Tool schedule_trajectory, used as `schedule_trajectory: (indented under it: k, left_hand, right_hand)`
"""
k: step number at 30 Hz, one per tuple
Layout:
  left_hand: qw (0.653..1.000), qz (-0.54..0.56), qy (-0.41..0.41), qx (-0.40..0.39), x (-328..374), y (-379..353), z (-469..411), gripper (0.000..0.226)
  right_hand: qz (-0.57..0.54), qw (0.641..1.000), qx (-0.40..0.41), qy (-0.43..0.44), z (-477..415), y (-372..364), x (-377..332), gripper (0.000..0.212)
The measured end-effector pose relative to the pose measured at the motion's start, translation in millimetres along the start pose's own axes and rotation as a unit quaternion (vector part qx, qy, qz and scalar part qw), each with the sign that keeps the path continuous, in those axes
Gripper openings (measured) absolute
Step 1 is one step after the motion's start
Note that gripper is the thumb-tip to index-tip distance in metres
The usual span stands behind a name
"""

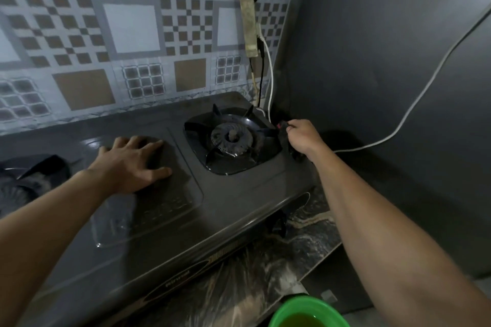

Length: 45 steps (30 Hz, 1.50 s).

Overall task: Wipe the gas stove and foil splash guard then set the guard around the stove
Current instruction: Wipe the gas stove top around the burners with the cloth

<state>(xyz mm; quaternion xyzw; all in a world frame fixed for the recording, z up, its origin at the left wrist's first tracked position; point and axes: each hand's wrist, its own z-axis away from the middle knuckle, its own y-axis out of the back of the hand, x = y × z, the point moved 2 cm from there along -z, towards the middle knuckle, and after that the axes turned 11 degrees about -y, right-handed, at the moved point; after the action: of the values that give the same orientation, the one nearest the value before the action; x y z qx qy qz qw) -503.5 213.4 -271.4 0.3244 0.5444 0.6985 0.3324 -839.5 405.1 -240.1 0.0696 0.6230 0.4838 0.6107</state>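
Note:
A dark two-burner gas stove (pixel 239 194) sits on a marbled counter. Its right burner (pixel 230 138) with black pan supports is in full view; the left burner (pixel 26 180) is cut off at the frame's left edge. My left hand (pixel 132 162) lies flat, fingers spread, on the stove's middle panel. My right hand (pixel 303 135) is at the stove's right rear edge, closed on a dark cloth (pixel 288 141) with a bit of red showing. The patterned foil splash guard (pixel 106 48) stands upright behind the stove, along the back.
A grimy power strip (pixel 248 21) hangs on the wall with black and white cables; one white cable (pixel 398 127) crosses the grey right wall. A green basin (pixel 308 313) with yellowish liquid sits at the bottom edge. The marbled counter (pixel 305 236) shows right of the stove.

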Motion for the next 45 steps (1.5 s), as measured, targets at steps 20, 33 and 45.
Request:
schedule_trajectory:
  k: [20, 33, 45]
  left_hand:
    - [1.0, -0.027, -0.002, -0.009, 0, 5, 3, 0.116]
    - [0.999, -0.024, -0.013, 0.034, -2, 1, 4, 0.098]
    - [0.999, -0.009, -0.011, 0.039, -1, 7, 7, 0.093]
  right_hand:
    - [0.167, 0.969, -0.178, 0.048, -68, -29, -52, 0.044]
    - [0.149, 0.972, -0.161, 0.082, -129, -51, -79, 0.042]
    - [0.294, 0.924, -0.189, 0.154, -129, -104, -157, 0.041]
